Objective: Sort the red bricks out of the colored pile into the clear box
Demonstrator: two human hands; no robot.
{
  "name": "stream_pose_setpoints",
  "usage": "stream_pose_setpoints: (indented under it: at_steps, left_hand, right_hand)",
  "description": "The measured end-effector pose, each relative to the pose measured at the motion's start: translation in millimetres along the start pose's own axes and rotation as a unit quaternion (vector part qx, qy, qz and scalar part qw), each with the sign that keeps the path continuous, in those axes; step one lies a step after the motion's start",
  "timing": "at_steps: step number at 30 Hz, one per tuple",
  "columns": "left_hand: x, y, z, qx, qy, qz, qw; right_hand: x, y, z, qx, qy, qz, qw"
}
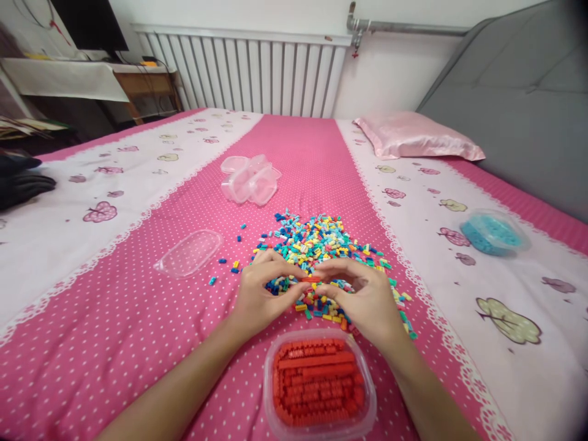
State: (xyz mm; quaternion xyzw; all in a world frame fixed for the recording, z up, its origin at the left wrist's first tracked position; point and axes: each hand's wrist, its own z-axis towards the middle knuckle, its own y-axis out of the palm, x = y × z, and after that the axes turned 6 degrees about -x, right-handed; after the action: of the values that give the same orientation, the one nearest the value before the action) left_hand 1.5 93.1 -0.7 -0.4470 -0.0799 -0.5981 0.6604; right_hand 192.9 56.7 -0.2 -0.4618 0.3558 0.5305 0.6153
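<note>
Between the fingertips of my left hand [269,285] and my right hand [362,294] is a small red-orange building brick [311,279], pinched from both sides. Whether it is one piece or several joined is too small to tell. Both hands are above the near part of a loose heap of mixed small building bricks [316,239] in blue, yellow, green, white and red. Close in front of me, below the hands, a clear plastic container [371,398] holds red bricks [316,380], many joined into long rows.
On the pink bedspread lie a clear lid [190,254] and several stacked clear containers [252,177]. A tub of light-blue bricks [491,233] stands at the right. A pink pillow [413,136] lies at the back right, a black glove [22,180] at the left edge.
</note>
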Motion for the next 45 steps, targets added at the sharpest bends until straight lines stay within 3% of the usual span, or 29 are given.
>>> stream_pose_setpoints:
  at_steps: [3,12,18,35,45]
  left_hand:
    - [-1,-1.2,0,-0.001,0.02,0.027,0.999]
    - [-1,-3.0,3,-0.016,0.106,0.081,0.991]
    - [6,-2.0,2,-0.001,0.108,0.11,0.988]
    - [5,-0.4,-1,-0.012,0.081,0.069,0.994]
    - [2,-2.1,-1,-0.01,0.093,0.054,0.994]
  right_hand:
    - [1,-2,-1,-0.008,0.028,0.008,1.0]
    - [-1,0,-2,0.017,-0.01,-0.008,1.0]
    - [-5,2,-6,0.036,-0.073,-0.042,0.996]
    - [-8,3,-7,0.032,-0.124,-0.106,0.986]
    - [-12,2,-10,0.022,-0.189,-0.215,0.958]
